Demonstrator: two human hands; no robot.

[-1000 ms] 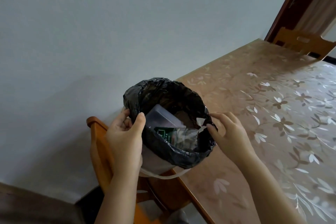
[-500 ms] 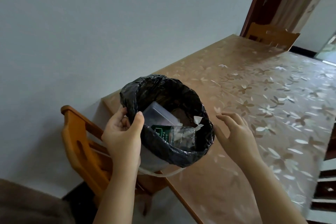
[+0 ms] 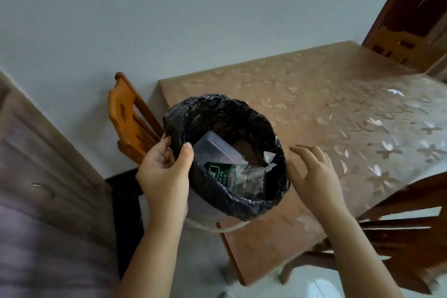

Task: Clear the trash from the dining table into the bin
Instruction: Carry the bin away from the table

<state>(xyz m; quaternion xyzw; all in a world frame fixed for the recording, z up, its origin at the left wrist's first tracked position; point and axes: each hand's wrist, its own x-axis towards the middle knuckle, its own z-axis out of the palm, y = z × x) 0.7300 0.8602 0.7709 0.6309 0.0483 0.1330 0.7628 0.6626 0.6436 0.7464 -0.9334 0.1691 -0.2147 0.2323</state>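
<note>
A small bin lined with a black bag hangs over the near left corner of the dining table. Inside lie a clear plastic box, a crushed bottle with a green label and a scrap of white paper. My left hand pinches the bin's left rim, thumb inside the bag. Beside the bin's right rim hovers my right hand, its fingers spread, holding nothing. A white scrap lies far off on the table.
A wooden chair stands against the white wall left of the table. A dark chair back sits at the table's near right. Another chair and a dark door frame are at the far end. A wooden door is at the left.
My right hand has let go of the bin's rim and drawn slightly away. My view has swung left and down, bringing the table's near corner and the left door into sight.
</note>
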